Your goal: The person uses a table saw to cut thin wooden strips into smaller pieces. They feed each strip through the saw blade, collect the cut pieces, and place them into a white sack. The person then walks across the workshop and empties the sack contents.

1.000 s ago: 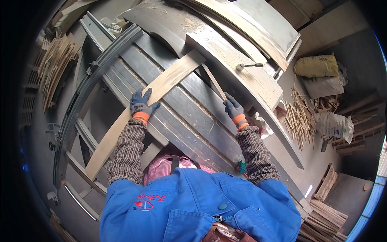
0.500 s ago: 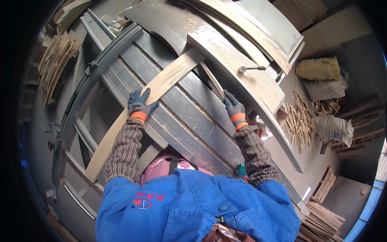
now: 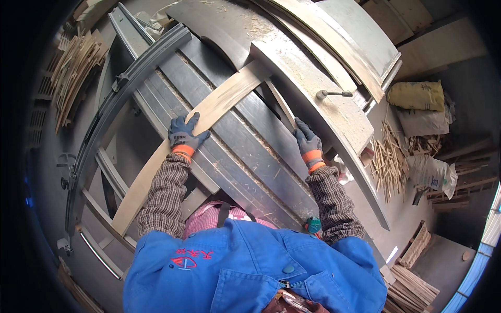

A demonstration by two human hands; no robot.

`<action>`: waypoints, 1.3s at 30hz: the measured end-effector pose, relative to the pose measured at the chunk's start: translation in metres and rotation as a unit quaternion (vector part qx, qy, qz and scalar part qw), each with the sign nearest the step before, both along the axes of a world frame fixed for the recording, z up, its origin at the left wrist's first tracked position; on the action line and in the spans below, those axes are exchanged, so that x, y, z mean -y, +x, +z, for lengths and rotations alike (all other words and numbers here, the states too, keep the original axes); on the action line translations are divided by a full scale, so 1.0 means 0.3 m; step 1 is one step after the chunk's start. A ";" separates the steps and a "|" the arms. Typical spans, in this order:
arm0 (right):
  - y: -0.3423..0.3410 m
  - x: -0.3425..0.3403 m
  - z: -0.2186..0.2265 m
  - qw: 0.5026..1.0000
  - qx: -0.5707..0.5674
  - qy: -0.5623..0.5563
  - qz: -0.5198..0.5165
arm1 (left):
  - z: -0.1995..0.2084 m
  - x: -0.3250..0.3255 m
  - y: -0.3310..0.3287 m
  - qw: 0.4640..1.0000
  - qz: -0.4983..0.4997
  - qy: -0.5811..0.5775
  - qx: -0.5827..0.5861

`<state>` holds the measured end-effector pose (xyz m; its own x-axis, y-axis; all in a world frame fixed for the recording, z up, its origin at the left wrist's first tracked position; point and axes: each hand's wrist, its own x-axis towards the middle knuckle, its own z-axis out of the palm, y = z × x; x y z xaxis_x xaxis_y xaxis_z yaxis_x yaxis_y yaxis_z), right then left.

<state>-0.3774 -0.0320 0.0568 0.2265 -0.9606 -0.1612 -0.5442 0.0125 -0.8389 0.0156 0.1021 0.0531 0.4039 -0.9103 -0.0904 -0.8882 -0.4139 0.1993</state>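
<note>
A long, pale, slightly curved wooden board (image 3: 229,98) lies slantwise across the grooved metal saw table (image 3: 245,151), its far end against the metal fence (image 3: 308,99). My left hand (image 3: 187,136), in a grey glove with an orange cuff, rests on the board with fingers spread and thumb apart. A narrow wood strip (image 3: 282,105) runs along the fence from the board's far end. My right hand (image 3: 308,143), gloved alike, has its fingers closed at the strip's near end. The saw blade cannot be made out.
A lever handle (image 3: 334,94) stands on the sawdust-covered surface behind the fence. Long boards (image 3: 334,44) lie beyond it. Stacked wood pieces (image 3: 78,78) are at far left; loose strips (image 3: 391,161) and sacks (image 3: 417,99) lie right. A sliding rail (image 3: 102,109) borders the left side.
The whole picture has shifted slightly. Both hands stay at about the same places on the board and the strip, with no clear movement of the wood.
</note>
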 end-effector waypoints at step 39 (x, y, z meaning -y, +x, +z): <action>0.310 0.094 0.065 0.999 0.039 -0.004 -0.004 | 0.057 0.032 0.183 0.998 0.012 0.029 -0.048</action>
